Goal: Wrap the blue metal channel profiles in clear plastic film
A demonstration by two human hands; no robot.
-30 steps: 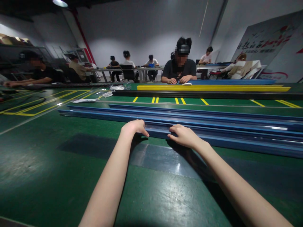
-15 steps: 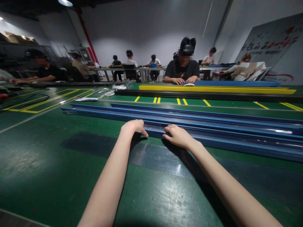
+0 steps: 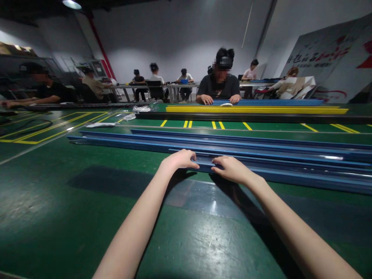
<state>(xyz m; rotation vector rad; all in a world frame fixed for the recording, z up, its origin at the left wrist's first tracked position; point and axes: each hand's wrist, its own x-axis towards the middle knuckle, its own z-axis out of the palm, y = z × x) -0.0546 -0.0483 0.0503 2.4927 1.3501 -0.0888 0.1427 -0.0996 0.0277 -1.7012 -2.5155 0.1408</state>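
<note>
Long blue trough-shaped strips lie side by side across the green tabletop, running past the right edge of view. On the nearest blue channel strip (image 3: pixel 293 176), my left hand (image 3: pixel 183 159) grips the near wall, thumb in front and bent fingers reaching over into the trough. A short gap to its right, my right hand (image 3: pixel 231 169) pinches the same wall in a similar way, its thumb toward the left hand. Some fingertips are hidden inside the trough. Behind it lies another blue strip (image 3: pixel 261 144). A flat see-through strip (image 3: pixel 200 195) rests on the table below my wrists.
Beyond the blue strips lie a black strip (image 3: pixel 247 117) and a yellow strip (image 3: pixel 261 110). Crumpled clear plastic (image 3: pixel 141 109) sits at the back left. Across the table, a co-worker (image 3: pixel 218 85) has both hands near another blue strip. Several people sit farther back.
Both my hands have slid to the right along the nearest blue channel strip, and the gap between them is a little narrower. The view has turned slightly right.
</note>
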